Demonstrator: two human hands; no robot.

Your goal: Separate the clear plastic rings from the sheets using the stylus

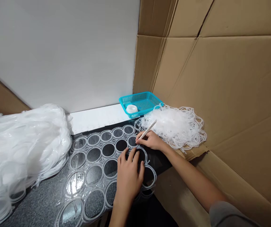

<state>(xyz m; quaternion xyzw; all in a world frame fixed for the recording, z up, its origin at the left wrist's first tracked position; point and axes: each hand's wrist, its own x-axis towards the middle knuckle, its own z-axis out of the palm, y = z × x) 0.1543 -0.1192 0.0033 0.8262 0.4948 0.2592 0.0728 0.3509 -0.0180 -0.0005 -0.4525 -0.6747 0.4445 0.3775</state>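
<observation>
1. Grey fabric sleeve (229,214) on right arm, nearest camera, right of the landmark: clear plastic sheet of joined round rings (103,171).
2. Sheet lies flat on dark grey speckled bench (35,201); rings in rows, bench showing through, glare on some.
3. Left hand (129,171): over the sheet's right part, back of hand up, fingers spread, fingertips on the rings. Grip holds nothing visible.
4. Right hand (152,141): at the sheet's far right part. Grip pinching slim white stick-like tool (147,130), tilted, lower end at a ring; exact contact can't tell.
5. Loose tangled heap of thin white translucent rings (179,126): right of sheet, just beyond right hand.
6. Large pile of white translucent plastic rings (38,142): left of sheet.
7. Turquoise perforated plastic basket (149,102): beyond sheet, white round roll-like piece (132,109) inside.
8. Brown cardboard panels (232,94): upright, right of sheet.
</observation>
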